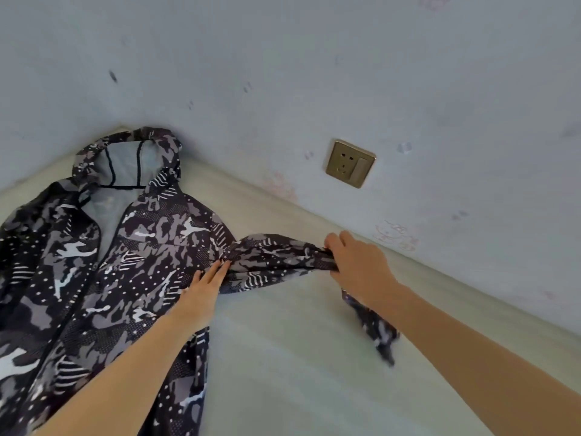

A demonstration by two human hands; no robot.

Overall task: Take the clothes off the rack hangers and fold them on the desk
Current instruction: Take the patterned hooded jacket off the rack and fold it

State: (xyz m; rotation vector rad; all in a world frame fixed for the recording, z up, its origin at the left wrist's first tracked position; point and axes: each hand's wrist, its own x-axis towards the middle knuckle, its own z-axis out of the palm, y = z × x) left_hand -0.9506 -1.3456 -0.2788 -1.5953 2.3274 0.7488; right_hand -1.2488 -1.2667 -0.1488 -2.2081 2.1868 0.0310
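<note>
The camouflage jacket (pixel 103 278) lies lengthwise near-to-far, hood far. The left hand (pixel 204 287) presses flat, fingers together; the right hand (pixel 358 265) grips the sleeve (pixel 276 259) stretched right.

No words, labels or numbers can be read — not on anything here.

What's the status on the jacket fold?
Left hand flat on jacket. Right hand grips sleeve. Desk: nothing in the way.
</note>
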